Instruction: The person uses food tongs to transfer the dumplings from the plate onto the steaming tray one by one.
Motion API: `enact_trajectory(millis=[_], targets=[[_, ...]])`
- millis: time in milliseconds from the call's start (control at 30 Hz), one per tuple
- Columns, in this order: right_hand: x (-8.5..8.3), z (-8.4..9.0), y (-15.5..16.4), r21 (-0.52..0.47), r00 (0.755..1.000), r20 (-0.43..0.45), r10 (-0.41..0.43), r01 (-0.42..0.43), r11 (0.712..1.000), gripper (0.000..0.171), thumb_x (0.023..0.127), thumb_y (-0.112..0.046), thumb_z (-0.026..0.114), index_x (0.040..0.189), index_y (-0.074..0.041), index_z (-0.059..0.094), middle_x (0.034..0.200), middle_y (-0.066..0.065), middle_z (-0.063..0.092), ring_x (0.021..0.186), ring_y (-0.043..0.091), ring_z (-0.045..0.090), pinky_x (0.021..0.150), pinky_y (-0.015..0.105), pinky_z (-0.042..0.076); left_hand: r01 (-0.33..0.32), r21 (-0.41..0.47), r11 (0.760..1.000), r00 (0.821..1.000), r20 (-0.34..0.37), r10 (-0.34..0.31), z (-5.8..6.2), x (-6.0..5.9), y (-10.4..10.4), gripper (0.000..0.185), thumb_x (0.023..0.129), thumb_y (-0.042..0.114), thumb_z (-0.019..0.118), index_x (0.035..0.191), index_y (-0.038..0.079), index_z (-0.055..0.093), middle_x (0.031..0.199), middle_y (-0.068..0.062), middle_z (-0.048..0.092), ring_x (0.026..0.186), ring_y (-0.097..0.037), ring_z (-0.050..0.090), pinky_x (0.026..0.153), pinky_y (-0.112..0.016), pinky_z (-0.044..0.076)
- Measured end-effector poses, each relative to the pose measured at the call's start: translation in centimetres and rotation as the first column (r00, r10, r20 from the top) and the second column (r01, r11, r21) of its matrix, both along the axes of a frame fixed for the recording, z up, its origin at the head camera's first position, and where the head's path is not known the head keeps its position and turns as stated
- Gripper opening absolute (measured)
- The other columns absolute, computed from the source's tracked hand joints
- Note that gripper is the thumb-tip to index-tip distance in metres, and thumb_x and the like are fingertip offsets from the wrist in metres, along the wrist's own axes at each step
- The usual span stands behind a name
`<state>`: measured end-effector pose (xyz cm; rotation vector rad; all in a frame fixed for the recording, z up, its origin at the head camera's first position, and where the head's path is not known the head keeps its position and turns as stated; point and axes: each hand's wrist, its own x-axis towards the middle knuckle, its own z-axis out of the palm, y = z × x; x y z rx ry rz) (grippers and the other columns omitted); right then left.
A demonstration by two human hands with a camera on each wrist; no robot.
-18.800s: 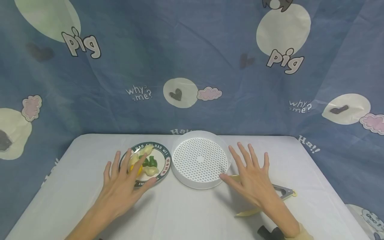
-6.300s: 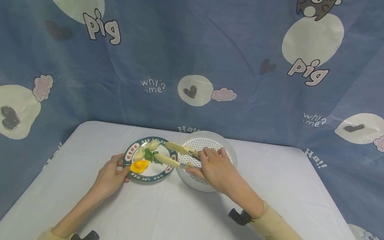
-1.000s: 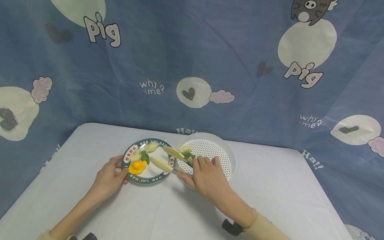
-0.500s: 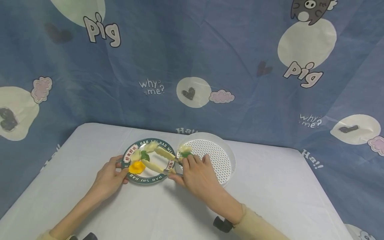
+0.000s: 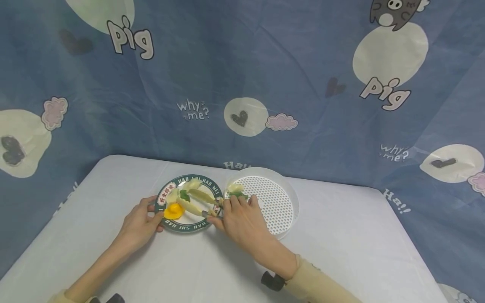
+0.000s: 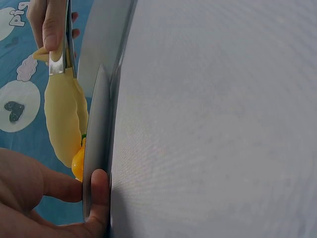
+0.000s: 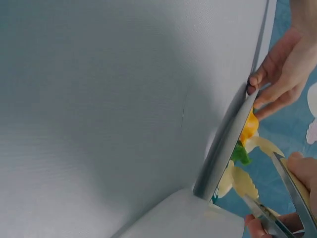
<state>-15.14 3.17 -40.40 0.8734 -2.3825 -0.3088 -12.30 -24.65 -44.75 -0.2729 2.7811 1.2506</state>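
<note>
My left hand grips the left rim of a green-bordered plate, thumb on top and fingers below. On the plate lie a yellow dumpling-like piece, a green piece and pale dumplings. My right hand holds metal tongs with pale, leaf-shaped tips. The parted tips are low over the plate, close to the green piece; whether they touch it I cannot tell. Beside the plate stands a round white perforated steamer tray, with a pale dumpling and a green piece at its left side.
A white cloth covers the table. Behind it hangs a blue printed curtain. The tray's left edge is close against the plate's right side, partly behind my right hand.
Earlier both hands were spread and the tongs lay on the table. Since then, a pale dumpling and a green piece have come into the tray. Lately the tongs moved left over the plate.
</note>
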Motion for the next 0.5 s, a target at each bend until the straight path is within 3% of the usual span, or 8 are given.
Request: enact_trajectory(millis=[267,500], targets=[[0.0,0.2,-0.5,-0.018,0.997,0.064,-0.036,0.037,0.999,0.058,0.103,-0.072,0.051,0.082,-0.019,0.059,0.069,-0.005,0.046,0.063,0.013,0.048,0.066,0.031,0.024,-0.001,-0.013,1.000,1.000,0.005,0.001,0.1,-0.1,0.1,0.070,0.108,0.016,0.056,0.162,-0.015,0.023,0.137,-0.035,0.057,0.078,-0.013,0.072,0.074,-0.031,0.052],[0.1,0.1,-1.2,0.013,0.992,0.110,-0.063,0.062,0.998,0.055,0.105,-0.068,0.050,0.083,-0.018,0.058,0.069,-0.005,0.045,0.065,0.013,0.050,0.068,0.030,0.034,0.008,-0.014,1.000,1.000,0.008,-0.008,0.1,-0.2,0.0,0.071,0.109,0.016,0.056,0.162,-0.015,0.022,0.137,-0.035,0.056,0.080,-0.014,0.072,0.074,-0.031,0.052]])
